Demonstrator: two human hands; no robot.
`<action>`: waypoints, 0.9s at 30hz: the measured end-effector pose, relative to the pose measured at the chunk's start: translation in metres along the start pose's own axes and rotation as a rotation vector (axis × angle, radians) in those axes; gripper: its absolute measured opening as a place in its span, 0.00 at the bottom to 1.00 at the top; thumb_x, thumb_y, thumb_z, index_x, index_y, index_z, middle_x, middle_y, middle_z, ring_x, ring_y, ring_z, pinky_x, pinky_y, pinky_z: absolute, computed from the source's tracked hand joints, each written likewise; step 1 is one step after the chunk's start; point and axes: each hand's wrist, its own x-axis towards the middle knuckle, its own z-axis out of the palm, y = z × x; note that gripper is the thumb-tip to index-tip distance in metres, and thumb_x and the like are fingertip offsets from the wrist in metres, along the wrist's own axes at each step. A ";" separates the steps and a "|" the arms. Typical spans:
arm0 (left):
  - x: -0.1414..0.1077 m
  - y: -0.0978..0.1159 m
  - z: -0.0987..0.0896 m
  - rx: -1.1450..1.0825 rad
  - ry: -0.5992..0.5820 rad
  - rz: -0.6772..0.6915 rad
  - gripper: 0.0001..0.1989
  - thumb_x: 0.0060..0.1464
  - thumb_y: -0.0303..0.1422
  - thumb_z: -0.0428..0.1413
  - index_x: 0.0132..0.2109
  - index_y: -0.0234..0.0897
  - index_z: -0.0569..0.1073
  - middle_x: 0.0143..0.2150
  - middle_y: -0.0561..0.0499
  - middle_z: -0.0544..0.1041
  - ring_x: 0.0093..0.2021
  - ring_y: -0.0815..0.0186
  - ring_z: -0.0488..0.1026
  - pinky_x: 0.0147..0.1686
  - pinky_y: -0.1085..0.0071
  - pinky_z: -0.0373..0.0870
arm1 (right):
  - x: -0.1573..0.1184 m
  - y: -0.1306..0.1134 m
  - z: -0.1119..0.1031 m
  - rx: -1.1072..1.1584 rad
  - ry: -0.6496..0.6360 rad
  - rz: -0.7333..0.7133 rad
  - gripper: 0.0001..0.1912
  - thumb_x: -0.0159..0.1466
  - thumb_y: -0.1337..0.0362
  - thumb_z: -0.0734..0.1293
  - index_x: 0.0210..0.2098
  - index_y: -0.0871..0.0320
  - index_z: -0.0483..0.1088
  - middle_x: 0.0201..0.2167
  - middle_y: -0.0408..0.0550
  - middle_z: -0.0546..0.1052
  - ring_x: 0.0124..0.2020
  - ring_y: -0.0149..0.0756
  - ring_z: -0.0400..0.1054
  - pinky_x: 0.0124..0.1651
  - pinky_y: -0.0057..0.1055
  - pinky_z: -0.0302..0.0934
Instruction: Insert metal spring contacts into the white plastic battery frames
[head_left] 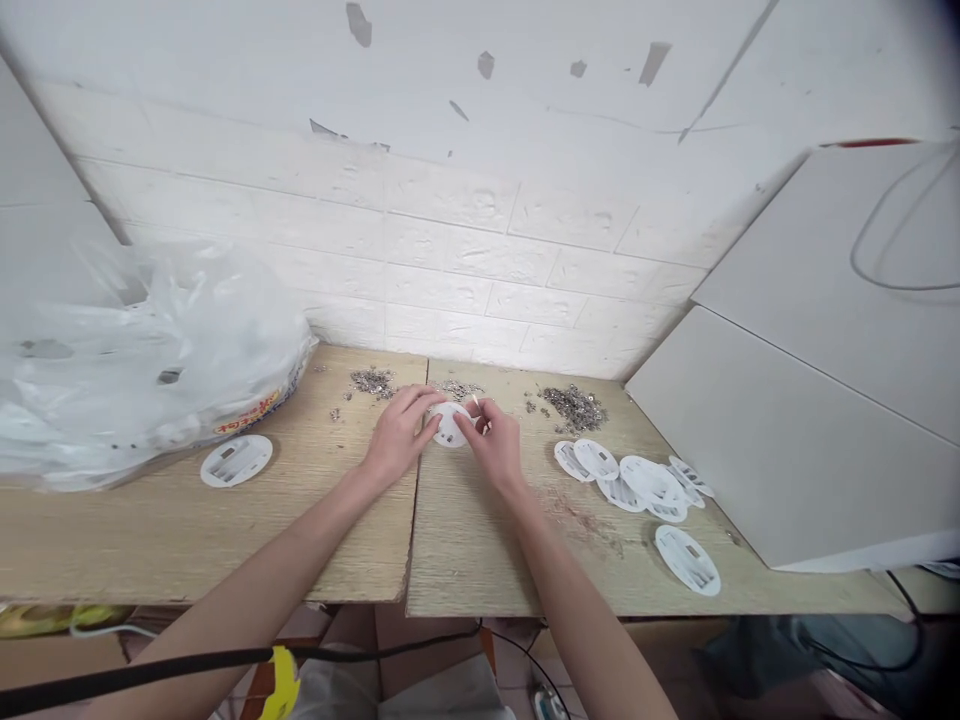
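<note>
Between my two hands is a white round plastic disc point(448, 428) with small dark spots on its face, held just above the table's seam. My left hand point(401, 428) grips its left edge with thumb and fingers. On the other side, my right hand point(495, 440) has its thumb on the disc's right edge and its fingers curled. A small pile of shiny metal pieces point(459, 390) lies just behind the disc. Another metal pile point(373, 381) sits behind my left hand, and a larger heap point(576, 408) is to the right of my right hand.
Several white discs point(651, 482) overlap at the right, with one single disc point(688, 560) near the front edge. Another disc point(236, 461) lies at left beside a big clear plastic bag point(150, 370). White panels point(810, 440) bound the right side; a brick-patterned wall point(450, 250) stands behind.
</note>
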 end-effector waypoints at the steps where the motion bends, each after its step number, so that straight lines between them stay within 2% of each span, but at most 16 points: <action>1: -0.001 0.000 -0.001 0.050 -0.020 0.016 0.11 0.58 0.33 0.50 0.46 0.40 0.73 0.45 0.45 0.72 0.49 0.59 0.67 0.52 0.62 0.62 | -0.001 0.000 0.001 -0.080 -0.015 -0.063 0.12 0.60 0.55 0.65 0.32 0.59 0.70 0.24 0.42 0.72 0.22 0.27 0.60 0.28 0.25 0.55; 4: -0.002 -0.001 -0.002 0.107 -0.058 0.012 0.08 0.58 0.32 0.49 0.41 0.39 0.73 0.40 0.46 0.72 0.43 0.60 0.68 0.44 0.65 0.63 | -0.005 0.001 0.005 -0.226 -0.013 -0.251 0.12 0.63 0.56 0.64 0.34 0.59 0.72 0.24 0.43 0.72 0.24 0.28 0.62 0.30 0.25 0.55; 9: -0.002 0.001 -0.004 0.112 -0.028 0.020 0.06 0.57 0.30 0.49 0.36 0.39 0.71 0.36 0.47 0.70 0.39 0.61 0.67 0.41 0.66 0.62 | -0.009 -0.001 0.007 -0.258 0.036 -0.499 0.12 0.66 0.59 0.62 0.35 0.59 0.74 0.27 0.47 0.75 0.26 0.29 0.64 0.32 0.25 0.57; 12: -0.001 0.003 -0.005 0.103 -0.006 0.039 0.05 0.56 0.30 0.50 0.36 0.39 0.70 0.35 0.48 0.70 0.38 0.62 0.67 0.40 0.67 0.62 | -0.009 -0.005 0.003 -0.195 0.042 -0.568 0.11 0.66 0.60 0.63 0.35 0.59 0.74 0.27 0.48 0.76 0.25 0.28 0.64 0.31 0.25 0.57; 15: 0.000 0.004 -0.004 0.063 -0.004 -0.017 0.03 0.53 0.28 0.51 0.34 0.37 0.70 0.32 0.50 0.70 0.35 0.64 0.66 0.38 0.68 0.61 | -0.006 -0.006 -0.004 -0.102 0.099 -0.501 0.13 0.65 0.58 0.63 0.33 0.60 0.74 0.25 0.47 0.75 0.23 0.28 0.62 0.28 0.25 0.56; 17: 0.000 0.005 -0.002 -0.021 -0.118 -0.119 0.03 0.49 0.27 0.52 0.33 0.36 0.70 0.29 0.52 0.69 0.31 0.67 0.65 0.34 0.70 0.61 | -0.003 -0.005 -0.009 -0.045 0.165 -0.364 0.17 0.66 0.56 0.61 0.30 0.61 0.73 0.23 0.46 0.74 0.21 0.27 0.60 0.26 0.25 0.54; 19: -0.001 0.007 0.001 -0.124 -0.330 -0.198 0.04 0.45 0.25 0.53 0.31 0.35 0.70 0.25 0.55 0.67 0.27 0.70 0.63 0.28 0.73 0.59 | 0.000 -0.003 -0.012 0.010 0.220 -0.225 0.19 0.66 0.54 0.60 0.28 0.61 0.73 0.22 0.46 0.73 0.20 0.26 0.57 0.24 0.25 0.51; 21: -0.004 0.010 0.003 -0.192 -0.566 -0.219 0.04 0.42 0.25 0.53 0.29 0.34 0.71 0.24 0.56 0.65 0.25 0.72 0.60 0.25 0.75 0.56 | 0.003 -0.001 -0.014 0.057 0.244 -0.143 0.20 0.66 0.53 0.60 0.28 0.62 0.73 0.23 0.46 0.74 0.19 0.26 0.56 0.23 0.25 0.50; 24: -0.006 0.013 0.003 -0.221 -0.841 -0.206 0.03 0.40 0.26 0.55 0.27 0.33 0.73 0.24 0.55 0.66 0.25 0.72 0.61 0.25 0.75 0.56 | 0.003 0.000 -0.014 0.066 0.236 -0.115 0.20 0.65 0.52 0.60 0.28 0.62 0.73 0.23 0.46 0.74 0.20 0.26 0.57 0.23 0.25 0.50; 27: -0.006 0.016 0.000 -0.207 -0.978 -0.188 0.04 0.39 0.26 0.55 0.27 0.33 0.74 0.24 0.54 0.69 0.28 0.70 0.63 0.27 0.75 0.58 | 0.002 -0.001 -0.013 0.030 0.203 -0.145 0.20 0.65 0.53 0.60 0.28 0.61 0.72 0.23 0.46 0.74 0.21 0.27 0.58 0.24 0.25 0.51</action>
